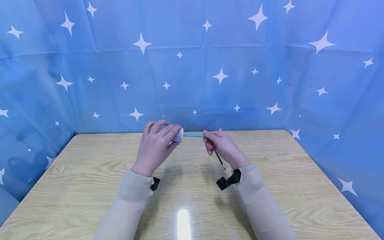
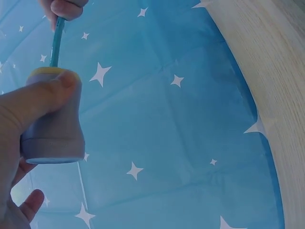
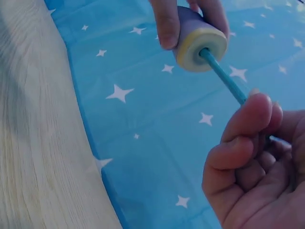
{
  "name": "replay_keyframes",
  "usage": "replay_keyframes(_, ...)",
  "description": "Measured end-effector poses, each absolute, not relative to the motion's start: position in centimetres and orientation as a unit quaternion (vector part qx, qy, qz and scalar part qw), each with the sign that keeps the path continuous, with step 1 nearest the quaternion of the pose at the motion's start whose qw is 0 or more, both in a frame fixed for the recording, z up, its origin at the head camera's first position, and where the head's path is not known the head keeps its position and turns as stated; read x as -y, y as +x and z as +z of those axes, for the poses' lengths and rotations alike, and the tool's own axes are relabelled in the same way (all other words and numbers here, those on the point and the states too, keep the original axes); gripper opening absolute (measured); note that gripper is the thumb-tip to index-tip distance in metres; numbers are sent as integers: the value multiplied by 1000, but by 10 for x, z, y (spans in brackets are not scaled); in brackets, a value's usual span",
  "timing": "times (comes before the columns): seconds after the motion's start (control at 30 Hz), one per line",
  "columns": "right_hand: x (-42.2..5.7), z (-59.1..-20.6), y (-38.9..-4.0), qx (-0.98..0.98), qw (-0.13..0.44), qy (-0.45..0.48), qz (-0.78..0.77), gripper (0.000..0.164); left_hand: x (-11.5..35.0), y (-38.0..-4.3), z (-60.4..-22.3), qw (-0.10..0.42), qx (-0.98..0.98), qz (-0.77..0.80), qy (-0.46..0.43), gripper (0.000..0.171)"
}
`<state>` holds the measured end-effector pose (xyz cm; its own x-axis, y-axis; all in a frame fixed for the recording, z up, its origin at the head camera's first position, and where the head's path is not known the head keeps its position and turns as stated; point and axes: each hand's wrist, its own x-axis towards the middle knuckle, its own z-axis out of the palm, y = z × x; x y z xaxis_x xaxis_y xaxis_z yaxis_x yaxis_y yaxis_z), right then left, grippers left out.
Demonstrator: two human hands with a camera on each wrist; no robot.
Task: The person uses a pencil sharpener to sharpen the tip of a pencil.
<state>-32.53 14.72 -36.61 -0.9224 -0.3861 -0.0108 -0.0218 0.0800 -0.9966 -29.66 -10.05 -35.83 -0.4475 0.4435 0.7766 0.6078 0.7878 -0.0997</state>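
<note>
My left hand (image 1: 156, 143) holds a small lilac pencil sharpener (image 2: 55, 126) with a yellow rim, lying sideways above the table in the head view. A blue pencil (image 3: 225, 78) has one end in the sharpener's round hole. My right hand (image 1: 222, 145) pinches that pencil between thumb and fingers, a short way from the rim. A second, dark pencil (image 1: 220, 161) sticks out below the right palm, kept there by the curled fingers. The pencil tip inside the sharpener is hidden.
Beneath both hands spreads a light wooden table (image 1: 90, 180). A blue curtain (image 1: 186, 96) with white stars hangs behind its far edge and along both sides. Each wrist wears a black camera mount (image 1: 228, 180).
</note>
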Motion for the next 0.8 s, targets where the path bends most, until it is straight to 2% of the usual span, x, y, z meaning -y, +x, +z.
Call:
replay_keyframes(0.3,-151,-363,-327,-796,13,-209,-568,53,103,-296,-357,391,861,-120,-303,47)
replay_keyframes(0.47,-156,-362,-327,-813,-31,-247,-527,40,105,-295,-356,376,869,-125,-297,47)
replay_keyframes(0.6,-157,-362,-326,-828,-44,-269,-490,27,108,-296,-355,360,872,-134,-303,46)
replay_keyframes(0.8,-154,-365,-326,-841,-49,-291,-454,23,109,-298,-355,342,873,-150,-314,42)
